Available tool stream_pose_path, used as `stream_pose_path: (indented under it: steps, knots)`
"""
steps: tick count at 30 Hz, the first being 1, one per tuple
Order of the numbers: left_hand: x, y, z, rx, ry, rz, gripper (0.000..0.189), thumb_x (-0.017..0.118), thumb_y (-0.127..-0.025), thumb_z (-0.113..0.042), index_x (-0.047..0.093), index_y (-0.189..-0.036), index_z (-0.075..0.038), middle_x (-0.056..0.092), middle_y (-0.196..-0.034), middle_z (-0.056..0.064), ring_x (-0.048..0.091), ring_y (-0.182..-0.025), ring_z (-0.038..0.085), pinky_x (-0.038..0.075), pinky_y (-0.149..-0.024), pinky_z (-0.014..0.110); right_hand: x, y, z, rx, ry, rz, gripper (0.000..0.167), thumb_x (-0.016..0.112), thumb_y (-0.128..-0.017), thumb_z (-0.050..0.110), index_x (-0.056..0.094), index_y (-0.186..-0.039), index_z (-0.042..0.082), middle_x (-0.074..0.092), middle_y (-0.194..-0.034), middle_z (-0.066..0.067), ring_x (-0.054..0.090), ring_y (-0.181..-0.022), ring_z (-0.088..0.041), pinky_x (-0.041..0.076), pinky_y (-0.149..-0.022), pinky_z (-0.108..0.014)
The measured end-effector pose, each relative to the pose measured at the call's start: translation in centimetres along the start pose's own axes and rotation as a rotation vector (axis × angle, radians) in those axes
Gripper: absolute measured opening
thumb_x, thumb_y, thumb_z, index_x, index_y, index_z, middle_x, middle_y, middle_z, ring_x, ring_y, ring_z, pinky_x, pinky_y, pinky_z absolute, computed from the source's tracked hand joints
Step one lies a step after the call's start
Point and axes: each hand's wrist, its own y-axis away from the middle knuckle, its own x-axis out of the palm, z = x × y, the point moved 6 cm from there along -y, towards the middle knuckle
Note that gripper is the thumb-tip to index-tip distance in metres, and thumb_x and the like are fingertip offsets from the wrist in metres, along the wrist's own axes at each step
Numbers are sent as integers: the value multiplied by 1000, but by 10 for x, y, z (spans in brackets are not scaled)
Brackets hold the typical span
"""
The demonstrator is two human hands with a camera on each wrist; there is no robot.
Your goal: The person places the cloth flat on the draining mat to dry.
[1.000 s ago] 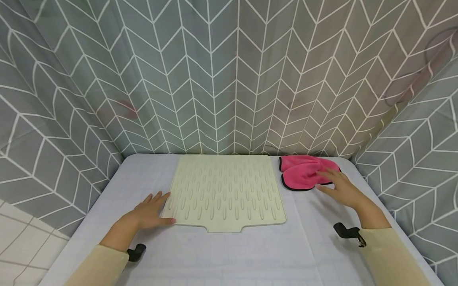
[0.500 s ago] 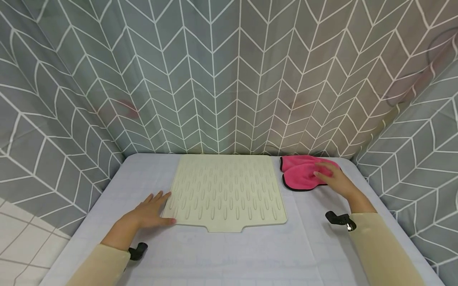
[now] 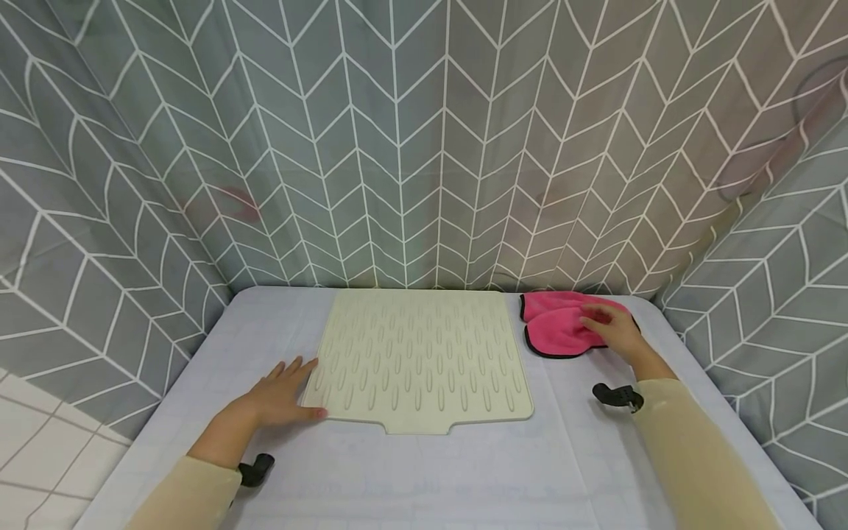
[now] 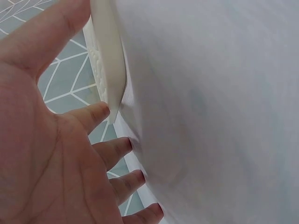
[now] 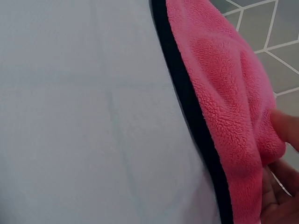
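Observation:
A cream dish drying mat point(image 3: 424, 353) with raised ridges and a short lip at its front lies flat on the table. My left hand point(image 3: 281, 397) rests at the mat's left front corner, fingers spread; in the left wrist view the thumb and index fingertip are right at the mat's edge point(image 4: 110, 51). At the back right lies a rumpled, folded pink plush cloth point(image 3: 556, 327) with black trim. My right hand point(image 3: 616, 330) pinches a fold of it; the right wrist view has the thumb point(image 5: 285, 126) on the pink pile and other fingers partly hidden behind the fold.
A white cloth point(image 3: 411, 486) covers the table. Grey curtains point(image 3: 424, 147) with white chevron lines stand close behind the table and along both sides. White floor tiles point(image 3: 46, 449) show at lower left. Each wrist wears a black camera mount point(image 3: 616, 396).
My right hand has moved slightly left onto the pink cloth, and its fingers have drawn together on a fold. My left hand and the mat have stayed in place.

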Motion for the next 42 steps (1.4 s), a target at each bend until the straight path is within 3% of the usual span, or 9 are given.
stream_pose_path:
  steps: [5,10,16,23,30,37,42]
  knots:
    - [0,2,1,4,10,-3,107,77,-78,-60,32,-153,2,24,-154,40,16,-138,66,19,-105,78,-2,-4,2,-14,130,-91,35,72,-95,15,67,-122,-6,69,-111,-27,51,-82,17,43,-72,-8]
    - [-2,2,-1,5,6,-1,107,77,-78,-60,32,-153,2,24,-154,40,16,-139,66,19,-105,79,-3,-3,4,22,207,-135,31,74,-93,22,73,-115,0,72,-103,-21,54,-81,3,44,-69,-15]
    - [-1,1,1,-2,24,-1,112,75,-75,-66,33,-153,2,23,-154,39,15,-139,65,17,-105,79,-8,3,16,24,173,-141,34,74,-93,28,74,-115,2,72,-104,-17,55,-80,2,46,-66,-15]
    - [-1,2,1,6,17,-7,111,74,-76,-66,33,-153,2,24,-154,39,16,-139,65,18,-104,79,-20,11,40,-8,142,-179,33,76,-91,27,74,-112,1,73,-89,-2,57,-74,6,46,-62,-15]
    - [-1,4,-1,-7,-5,3,107,77,-78,-60,32,-153,2,23,-154,39,16,-139,65,19,-106,78,-28,19,61,0,157,-176,37,73,-93,33,73,-115,3,75,-94,-9,59,-75,10,47,-65,-15]
    - [-2,4,-1,-1,7,8,107,75,-79,-60,31,-154,2,22,-155,39,14,-140,65,17,-106,78,-36,23,84,-18,51,-238,40,74,-92,32,72,-115,0,67,-82,23,62,-74,10,48,-66,-10]
    - [-4,4,-4,10,15,8,108,76,-78,-61,31,-153,3,22,-154,40,15,-139,66,17,-106,78,-37,27,106,-67,33,-266,39,75,-92,30,72,-115,-2,65,-78,27,62,-74,11,50,-66,-9]
